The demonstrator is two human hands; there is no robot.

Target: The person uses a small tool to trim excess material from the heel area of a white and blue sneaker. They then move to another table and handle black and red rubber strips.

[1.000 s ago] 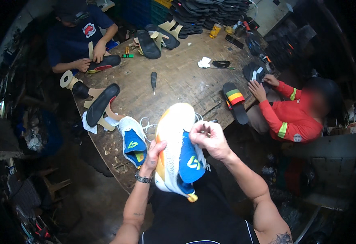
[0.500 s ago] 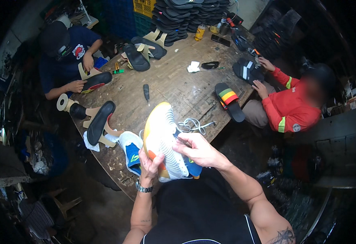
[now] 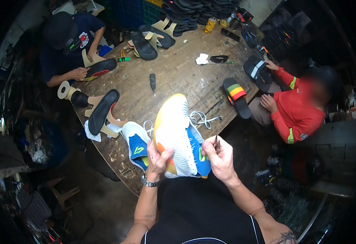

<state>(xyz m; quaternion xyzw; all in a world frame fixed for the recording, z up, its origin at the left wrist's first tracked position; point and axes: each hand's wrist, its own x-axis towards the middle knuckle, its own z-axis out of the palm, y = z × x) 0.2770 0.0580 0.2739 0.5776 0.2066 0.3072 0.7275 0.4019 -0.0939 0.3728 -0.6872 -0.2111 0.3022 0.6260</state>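
Observation:
My left hand (image 3: 158,159), wearing a metal watch, grips one side of a sneaker (image 3: 173,136). The shoe is tilted in front of me, with its ribbed white side glaring and its yellow-orange edge on the left. My right hand (image 3: 222,160) is closed at the shoe's blue collar, its thumb against the fabric. Out of that fist stick the two dark pointed tips of a small tool, perhaps thread snips (image 3: 217,145); the rest is hidden in the palm. A second blue and white sneaker (image 3: 136,140) rests on the table edge beside my left hand, beyond the wrist.
On the wooden table (image 3: 178,69) lie a dark-handled awl (image 3: 152,84), loose white laces (image 3: 204,120), a striped slide sandal (image 3: 237,96) and an unfinished sandal (image 3: 104,112). Two people sit at the left and right, handling sandals. Stacked black soles (image 3: 198,14) stand at the back.
My right hand has moved from the sneaker's ribbed side down and right to its blue collar, and the tool tips now show. The worker on the right has shifted the sandal and lowered one hand.

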